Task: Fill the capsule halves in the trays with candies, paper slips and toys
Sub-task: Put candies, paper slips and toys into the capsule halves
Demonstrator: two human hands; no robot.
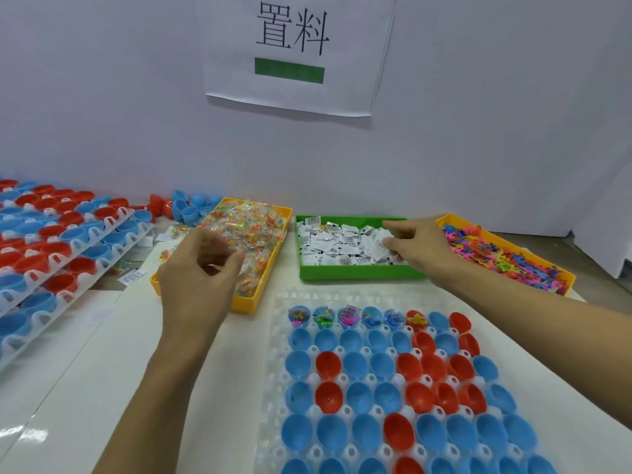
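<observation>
Head cam: only six capsule halves (355, 318) along the top row of the tray (273, 371), lower right of frame, are filled, so loads left. Left hand (201, 265) pinches a candy packet (222, 249) over the yellow bin (270, 268); right hand (415, 249) digs curled fingers into the paper slips (342, 241), can't tell its grip.

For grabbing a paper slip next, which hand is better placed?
The right hand, probably: its fingers already lie on the paper slips at the right end of the green bin. The left hand is over the yellow candy bin, curled at the candy packets.
</observation>
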